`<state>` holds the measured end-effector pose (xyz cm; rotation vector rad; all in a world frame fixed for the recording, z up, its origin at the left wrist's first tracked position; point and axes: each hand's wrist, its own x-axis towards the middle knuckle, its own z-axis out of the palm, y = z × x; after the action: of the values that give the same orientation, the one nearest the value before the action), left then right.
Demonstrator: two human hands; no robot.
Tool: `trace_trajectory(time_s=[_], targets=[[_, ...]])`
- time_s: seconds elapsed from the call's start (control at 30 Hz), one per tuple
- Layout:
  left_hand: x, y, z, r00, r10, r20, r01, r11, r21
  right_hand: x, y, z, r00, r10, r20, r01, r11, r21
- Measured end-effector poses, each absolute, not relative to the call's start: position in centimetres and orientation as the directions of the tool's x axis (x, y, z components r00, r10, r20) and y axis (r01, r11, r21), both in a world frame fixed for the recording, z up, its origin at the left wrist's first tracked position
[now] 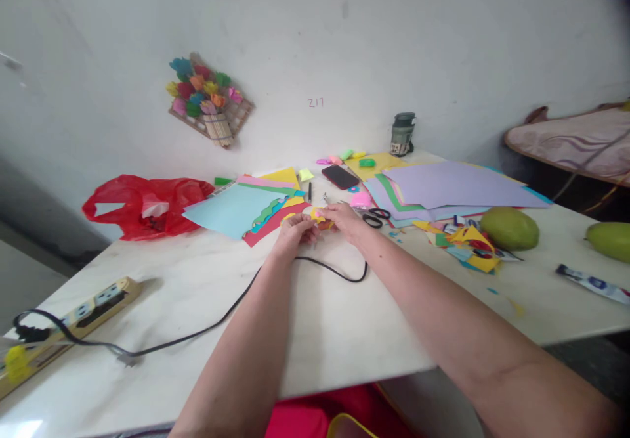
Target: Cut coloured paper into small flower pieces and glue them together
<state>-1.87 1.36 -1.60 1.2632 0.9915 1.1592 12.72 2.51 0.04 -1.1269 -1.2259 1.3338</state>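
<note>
Both my hands meet over the far middle of the white table. My right hand [347, 220] is closed, its fingertips pinching a small yellow piece [316, 213] with a pinkish spot. My left hand [298, 230] has its fingers curled in beside that piece; what lies between them is too small and hidden to name. Red paper [275, 225] lies under and left of the hands. Scissors with black handles [375, 217] rest just right of my right hand, near a pink lump [361, 199]. A black cable [339, 272] loops in front of the hands.
Coloured paper sheets [447, 185] lie right, more [231, 208] left, beside a red plastic bag [147, 205]. A phone [339, 176] and a bottle [402, 134] are behind. Paper scraps [472, 247], green fruit [510, 228] and a tube [593, 284] are right; a power strip [93, 310] is left.
</note>
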Motion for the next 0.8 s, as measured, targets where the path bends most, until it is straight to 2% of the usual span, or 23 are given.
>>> trace_trajectory(time_s=[0.47,0.8], targets=[[-2.0,2.1,-1.98,0.057,0.997,0.055,-0.156,-0.045,0.987,12.78,2.73,-0.25,-0.115,0.993,-0.019,-0.056,-0.025,-0.998],[-2.07,2.19,-2.43,0.021,0.985,0.171,-0.107,-0.168,0.98,12.8,2.73,-0.47,-0.194,0.981,-0.016,-0.012,-0.018,-1.0]])
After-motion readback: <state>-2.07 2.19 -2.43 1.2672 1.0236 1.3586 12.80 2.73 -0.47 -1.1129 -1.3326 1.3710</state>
